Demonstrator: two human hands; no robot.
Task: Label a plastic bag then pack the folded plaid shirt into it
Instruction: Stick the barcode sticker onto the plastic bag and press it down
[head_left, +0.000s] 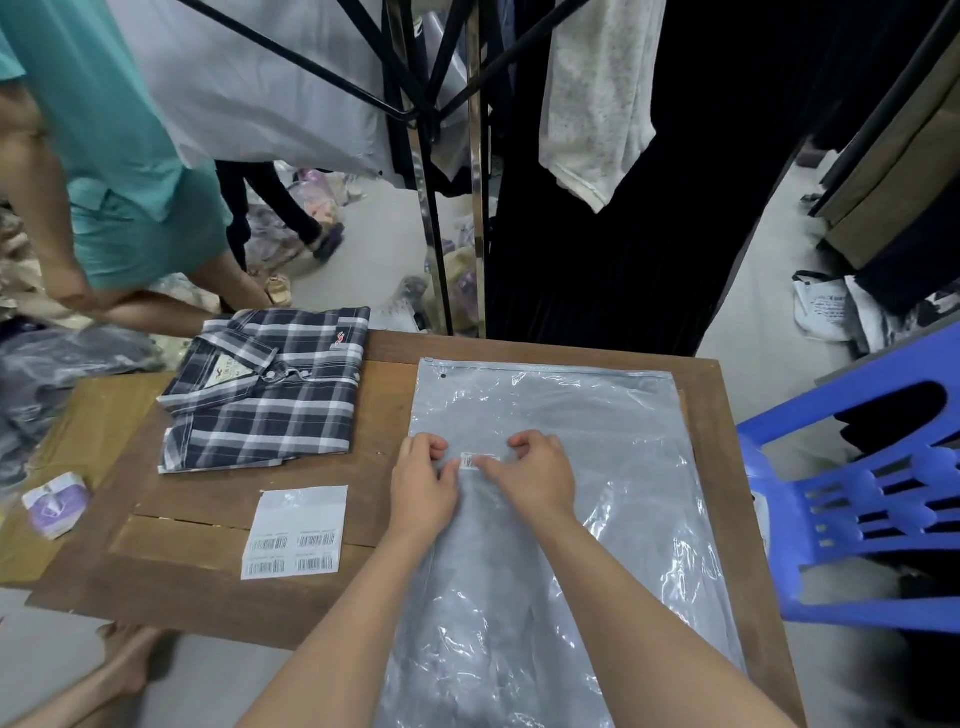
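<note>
A clear plastic zip bag lies flat on the right half of the wooden table, its zip end away from me. A small white barcode label sits on the bag's middle. My left hand and my right hand rest on the bag with curled fingers, their thumbs pressing on either end of the label. The folded navy-and-white plaid shirt lies at the table's far left corner, collar to the left. A sheet of barcode stickers lies between the shirt and me.
A blue plastic chair stands right of the table. Another person in teal clothes bends at the far left. A black clothes rack with hanging garments stands behind the table. A small purple-and-white packet lies on the cardboard to the left.
</note>
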